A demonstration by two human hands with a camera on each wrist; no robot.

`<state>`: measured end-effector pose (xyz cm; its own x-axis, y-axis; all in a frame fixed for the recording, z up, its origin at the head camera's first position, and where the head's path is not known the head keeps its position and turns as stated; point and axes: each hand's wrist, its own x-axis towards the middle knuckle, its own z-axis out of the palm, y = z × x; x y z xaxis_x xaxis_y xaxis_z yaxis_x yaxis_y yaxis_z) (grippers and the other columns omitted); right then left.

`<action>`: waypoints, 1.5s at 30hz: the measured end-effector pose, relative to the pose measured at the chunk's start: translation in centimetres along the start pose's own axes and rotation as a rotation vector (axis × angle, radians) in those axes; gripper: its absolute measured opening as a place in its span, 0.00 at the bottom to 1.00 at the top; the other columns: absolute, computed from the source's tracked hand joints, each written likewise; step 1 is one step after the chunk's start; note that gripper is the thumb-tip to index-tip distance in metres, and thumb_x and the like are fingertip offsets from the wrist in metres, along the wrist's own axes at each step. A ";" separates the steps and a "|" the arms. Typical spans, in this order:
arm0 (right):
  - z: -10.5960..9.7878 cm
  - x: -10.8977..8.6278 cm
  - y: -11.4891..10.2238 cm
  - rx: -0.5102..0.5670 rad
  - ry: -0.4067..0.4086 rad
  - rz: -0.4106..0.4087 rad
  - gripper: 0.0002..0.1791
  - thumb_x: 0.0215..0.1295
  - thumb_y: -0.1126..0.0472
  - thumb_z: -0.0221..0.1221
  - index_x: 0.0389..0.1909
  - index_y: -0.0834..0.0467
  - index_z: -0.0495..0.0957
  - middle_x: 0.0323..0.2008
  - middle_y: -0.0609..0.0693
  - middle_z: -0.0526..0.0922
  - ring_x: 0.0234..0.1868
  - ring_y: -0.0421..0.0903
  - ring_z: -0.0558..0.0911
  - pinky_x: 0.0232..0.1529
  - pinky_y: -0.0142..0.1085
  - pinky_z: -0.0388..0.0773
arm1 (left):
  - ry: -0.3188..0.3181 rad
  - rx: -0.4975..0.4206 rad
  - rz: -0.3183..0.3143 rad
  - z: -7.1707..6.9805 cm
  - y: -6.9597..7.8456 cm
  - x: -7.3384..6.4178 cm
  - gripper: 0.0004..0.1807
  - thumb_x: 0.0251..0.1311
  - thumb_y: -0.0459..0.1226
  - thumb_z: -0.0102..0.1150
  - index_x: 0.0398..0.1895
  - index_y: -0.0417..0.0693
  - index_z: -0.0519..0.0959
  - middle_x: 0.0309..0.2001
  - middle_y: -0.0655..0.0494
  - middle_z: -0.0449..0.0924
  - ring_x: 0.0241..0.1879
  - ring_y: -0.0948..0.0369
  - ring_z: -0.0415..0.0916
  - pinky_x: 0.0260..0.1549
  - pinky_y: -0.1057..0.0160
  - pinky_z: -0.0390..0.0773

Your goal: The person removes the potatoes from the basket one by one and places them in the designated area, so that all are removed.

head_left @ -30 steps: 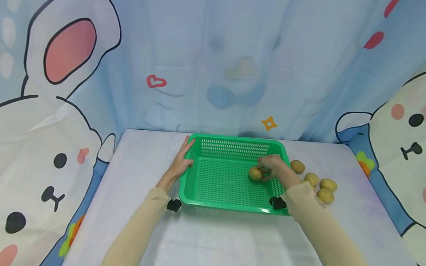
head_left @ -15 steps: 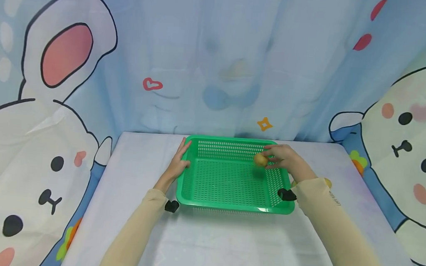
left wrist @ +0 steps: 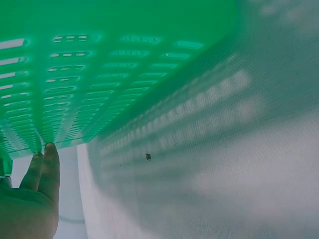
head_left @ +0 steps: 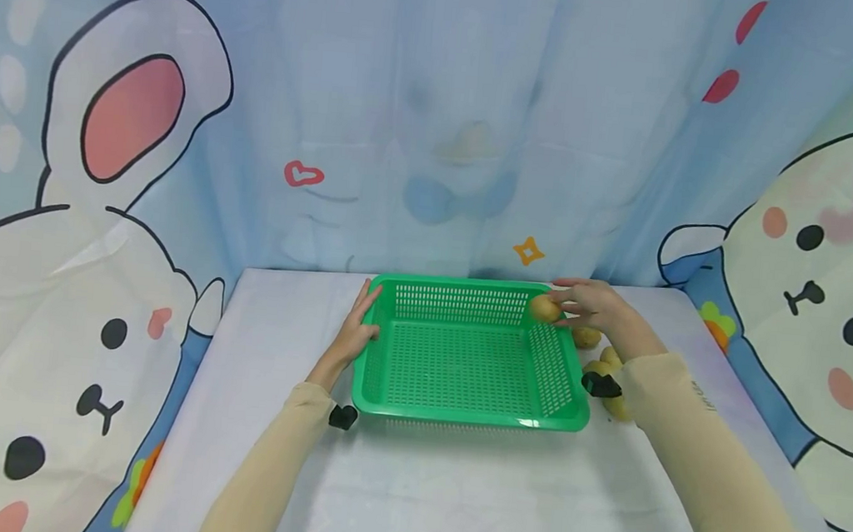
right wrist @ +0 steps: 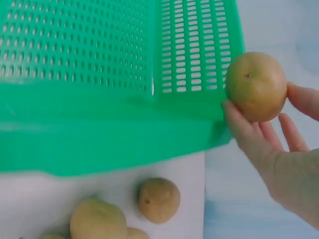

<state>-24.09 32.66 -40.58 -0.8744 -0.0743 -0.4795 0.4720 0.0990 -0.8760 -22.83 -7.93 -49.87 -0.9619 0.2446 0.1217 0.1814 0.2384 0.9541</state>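
My right hand [head_left: 590, 306] holds a potato [head_left: 545, 309] over the far right corner of a green plastic basket [head_left: 469, 418]. In the right wrist view, the fingers and thumb of that hand [right wrist: 294, 149] are round the potato [right wrist: 256, 87], which overlaps the basket's rim. My left hand [head_left: 354, 331] rests against the basket's left side, its fingers straight and the thumb at the rim. In the left wrist view, two fingertips of this hand [left wrist: 32, 204] touch the slotted green wall [left wrist: 114, 59]. No potatoes show inside the basket.
Several more potatoes [head_left: 586, 338] lie on the white table [head_left: 438, 501] just right of the basket, partly hidden by my right wrist. A blue printed curtain [head_left: 437, 133] hangs behind the table, and cartoon-patterned cloth [head_left: 161, 395] stands along both sides.
My right hand has lifted the potato from inside the basket and carried it back and right to the far right corner. The left hand stays at the left rim. The view has shifted slightly.
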 end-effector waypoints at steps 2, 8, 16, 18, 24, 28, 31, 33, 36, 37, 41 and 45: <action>-0.6 0.2 0.1 0.006 -0.009 -0.014 0.36 0.73 0.67 0.51 0.78 0.60 0.48 0.74 0.62 0.53 0.75 0.61 0.51 0.64 0.52 0.66 | -0.004 -0.001 -0.022 -0.1 0.1 0.0 0.52 0.41 0.21 0.45 0.79 0.50 0.53 0.80 0.57 0.32 0.77 0.53 0.28 0.60 0.48 0.57; -2.7 0.8 0.0 0.048 0.013 -0.052 0.38 0.74 0.65 0.49 0.79 0.59 0.43 0.77 0.61 0.48 0.75 0.59 0.51 0.65 0.51 0.64 | -0.013 0.011 -0.032 -0.3 0.2 0.1 0.51 0.43 0.20 0.45 0.79 0.48 0.51 0.80 0.55 0.30 0.77 0.51 0.27 0.55 0.51 0.61; -5.9 0.7 0.6 0.134 0.106 -0.053 0.43 0.71 0.61 0.56 0.79 0.55 0.43 0.72 0.53 0.59 0.72 0.52 0.58 0.66 0.48 0.64 | -0.008 0.007 -0.038 -0.1 0.1 0.4 0.53 0.40 0.21 0.46 0.79 0.48 0.52 0.80 0.54 0.31 0.77 0.52 0.28 0.65 0.45 0.52; -6.6 0.7 1.2 0.163 0.132 -0.051 0.43 0.70 0.62 0.57 0.79 0.55 0.44 0.66 0.51 0.67 0.67 0.49 0.64 0.67 0.48 0.62 | -0.005 0.014 -0.034 0.0 0.0 0.3 0.53 0.40 0.21 0.45 0.78 0.48 0.53 0.80 0.55 0.32 0.78 0.52 0.29 0.66 0.44 0.52; -8.0 2.0 4.5 0.218 0.275 -0.006 0.39 0.70 0.65 0.55 0.78 0.56 0.50 0.48 0.43 0.72 0.62 0.49 0.69 0.64 0.48 0.65 | -0.006 0.027 -0.039 -0.2 -0.4 -0.4 0.53 0.40 0.19 0.45 0.78 0.48 0.54 0.80 0.56 0.32 0.78 0.53 0.29 0.65 0.46 0.53; -9.0 2.8 5.2 0.254 0.383 0.036 0.37 0.70 0.67 0.53 0.77 0.56 0.52 0.49 0.47 0.70 0.72 0.52 0.59 0.64 0.49 0.65 | 0.004 0.020 -0.026 -0.2 -0.1 -0.1 0.53 0.39 0.20 0.45 0.78 0.48 0.53 0.80 0.56 0.33 0.78 0.53 0.29 0.66 0.45 0.51; -9.9 3.1 5.8 0.267 0.443 0.053 0.36 0.69 0.67 0.54 0.76 0.56 0.55 0.48 0.47 0.70 0.68 0.50 0.64 0.63 0.48 0.66 | 0.014 0.022 -0.022 -0.1 0.1 0.2 0.53 0.39 0.20 0.45 0.78 0.48 0.54 0.80 0.56 0.33 0.78 0.53 0.30 0.67 0.43 0.49; -10.2 3.3 6.6 0.255 0.475 0.083 0.35 0.69 0.66 0.55 0.76 0.55 0.57 0.51 0.49 0.70 0.66 0.49 0.66 0.63 0.47 0.67 | 0.017 0.026 -0.028 -0.2 0.2 0.1 0.52 0.40 0.20 0.45 0.78 0.48 0.54 0.80 0.57 0.33 0.78 0.53 0.30 0.68 0.43 0.49; -10.5 3.6 7.9 0.244 0.495 0.122 0.35 0.69 0.67 0.55 0.76 0.54 0.57 0.60 0.53 0.68 0.65 0.51 0.66 0.63 0.47 0.67 | 0.017 0.028 -0.030 -0.3 0.1 0.0 0.52 0.40 0.20 0.45 0.78 0.48 0.54 0.80 0.56 0.33 0.78 0.52 0.30 0.68 0.42 0.49; -10.5 3.5 8.2 0.247 0.500 0.133 0.35 0.68 0.67 0.55 0.75 0.54 0.58 0.62 0.54 0.66 0.65 0.51 0.66 0.63 0.47 0.68 | 0.014 0.028 -0.030 -0.3 0.1 -0.1 0.52 0.40 0.20 0.45 0.78 0.48 0.54 0.80 0.56 0.33 0.78 0.52 0.30 0.68 0.42 0.49; -10.7 3.4 9.0 0.272 0.519 0.121 0.32 0.66 0.69 0.56 0.71 0.56 0.63 0.62 0.55 0.66 0.64 0.51 0.67 0.62 0.48 0.68 | -0.007 0.006 -0.013 -0.3 0.1 -0.1 0.51 0.42 0.20 0.45 0.78 0.48 0.53 0.80 0.57 0.32 0.77 0.52 0.29 0.67 0.43 0.49; -10.8 3.2 9.0 0.265 0.529 0.126 0.30 0.65 0.68 0.57 0.69 0.55 0.65 0.57 0.52 0.67 0.64 0.51 0.67 0.63 0.48 0.68 | -0.006 -0.014 0.006 -0.1 0.3 0.0 0.51 0.41 0.19 0.45 0.78 0.46 0.53 0.80 0.54 0.32 0.77 0.50 0.28 0.66 0.40 0.48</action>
<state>-23.84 44.01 -49.45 -0.7153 0.4319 -0.5494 0.5285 -0.1802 -0.8296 -22.83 -8.00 -49.57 -0.9595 0.2518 0.1262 0.1844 0.2232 0.9572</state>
